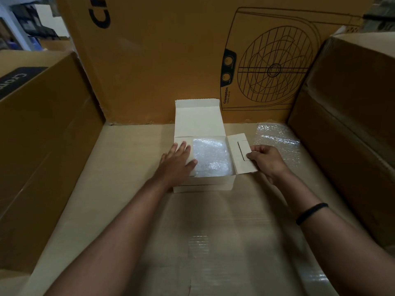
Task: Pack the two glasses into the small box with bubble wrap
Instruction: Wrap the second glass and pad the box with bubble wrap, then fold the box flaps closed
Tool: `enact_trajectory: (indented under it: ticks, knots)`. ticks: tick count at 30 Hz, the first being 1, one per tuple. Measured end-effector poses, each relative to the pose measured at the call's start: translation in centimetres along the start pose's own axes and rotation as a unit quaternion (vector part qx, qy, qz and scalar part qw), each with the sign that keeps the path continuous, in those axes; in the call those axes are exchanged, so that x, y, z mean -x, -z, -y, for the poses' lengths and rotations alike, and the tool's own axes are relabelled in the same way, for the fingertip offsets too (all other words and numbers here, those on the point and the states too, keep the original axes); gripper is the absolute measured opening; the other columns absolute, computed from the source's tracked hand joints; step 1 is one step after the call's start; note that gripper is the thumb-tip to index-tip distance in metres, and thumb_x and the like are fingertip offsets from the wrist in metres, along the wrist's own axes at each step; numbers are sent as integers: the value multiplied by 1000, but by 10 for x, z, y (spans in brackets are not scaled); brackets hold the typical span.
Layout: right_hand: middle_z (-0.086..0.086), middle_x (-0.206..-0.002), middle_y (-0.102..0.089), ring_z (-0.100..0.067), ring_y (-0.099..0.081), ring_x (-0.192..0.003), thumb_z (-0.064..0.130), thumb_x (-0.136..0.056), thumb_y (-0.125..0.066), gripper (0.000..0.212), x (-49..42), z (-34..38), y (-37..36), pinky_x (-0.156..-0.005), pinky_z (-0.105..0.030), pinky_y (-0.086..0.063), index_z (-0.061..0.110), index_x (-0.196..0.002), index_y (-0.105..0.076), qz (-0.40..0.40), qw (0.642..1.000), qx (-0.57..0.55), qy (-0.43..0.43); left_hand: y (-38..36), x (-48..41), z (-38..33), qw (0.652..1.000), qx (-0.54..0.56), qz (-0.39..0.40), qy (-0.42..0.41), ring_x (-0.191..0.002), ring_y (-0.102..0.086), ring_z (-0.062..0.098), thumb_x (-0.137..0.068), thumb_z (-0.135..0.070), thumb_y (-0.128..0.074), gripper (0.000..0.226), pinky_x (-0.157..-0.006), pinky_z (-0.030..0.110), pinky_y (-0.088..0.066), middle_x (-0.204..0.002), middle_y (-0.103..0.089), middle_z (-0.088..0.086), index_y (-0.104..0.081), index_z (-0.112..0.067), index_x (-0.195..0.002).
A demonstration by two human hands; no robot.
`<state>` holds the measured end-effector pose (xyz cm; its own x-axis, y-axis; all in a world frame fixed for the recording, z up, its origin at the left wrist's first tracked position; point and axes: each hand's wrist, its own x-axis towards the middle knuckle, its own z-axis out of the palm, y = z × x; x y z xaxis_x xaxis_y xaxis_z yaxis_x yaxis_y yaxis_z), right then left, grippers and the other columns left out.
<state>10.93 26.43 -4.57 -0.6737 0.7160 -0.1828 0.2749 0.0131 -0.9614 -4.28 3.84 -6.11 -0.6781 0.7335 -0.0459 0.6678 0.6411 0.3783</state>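
The small box (204,182) sat open on the cardboard surface (213,242), bubble wrap (210,158) filling its inside; I could not make out the glasses through it. My left hand (178,161) lay flat, fingers spread, pressing the left flap down. My right hand (266,160) pinched the right flap (239,153) at its edge. A loose bubble wrap sheet (275,138) lay just beyond, large cartons (171,60) all around.

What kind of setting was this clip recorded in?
Probably a warehouse or stockroom. Large brown cartons surround the work surface, the rear carton printed with a fan appliance drawing, another carton wrapped in clear film, and shelving shows dimly at upper left.
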Motion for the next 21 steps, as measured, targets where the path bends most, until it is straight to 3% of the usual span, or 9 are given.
enact_trajectory:
  ticks: [2,8,11,15,18,21]
  knots:
    - [-9,-78,-68,-16,-62,-62,-6,-88,-58,18,-1,1,-1,-54,-21,-50,9,-85,-68,0,1000,6,-1,-5,-3,1,999,-52,-1,13,-149,3,15,-100,-52,-25,62,-119,47,-7,-162,-1,-7,-12,-24,-154]
    - [-12,-85,-67,-19,-60,-66,0,-88,-60,12,4,15,-7,-56,-24,-46,8,-89,-68,-6,1000,-6,30,1,-8,6,1000,-17,10,19,-149,6,16,-103,-47,-19,57,-118,48,-3,-162,3,-8,-8,-25,-154]
    - [1,-105,-69,-15,-62,-91,12,-95,-56,21,10,31,-19,-74,-26,-49,13,-109,-72,59,994,4,92,-3,-8,7,1000,-20,9,11,-149,7,19,-103,-44,-21,57,-118,46,-7,-162,2,-6,-10,-21,-154]
    - [3,-135,-55,-13,-46,-128,16,-103,-43,35,9,39,-44,-100,-9,-30,6,-132,-59,153,964,146,162,-3,-6,8,1000,-7,-1,6,-149,7,20,-104,-42,-23,57,-119,44,-8,-162,1,-5,-10,-19,-154]
    - [-1,-163,-20,-18,-15,-150,35,-107,-28,53,-5,32,-62,-119,-29,-11,13,-155,-24,186,888,376,188,-3,-5,7,1000,-6,-4,6,-149,7,20,-104,-41,-23,57,-119,43,-8,-163,1,-4,-10,-19,-154]
    - [-5,-165,-5,-22,-3,-152,42,-105,-20,61,-12,16,-77,-121,-46,-7,12,-157,-10,184,779,562,210,-3,-6,6,1000,-13,-3,5,-149,7,20,-104,-41,-23,57,-118,43,-8,-163,1,-3,-9,-18,-154]
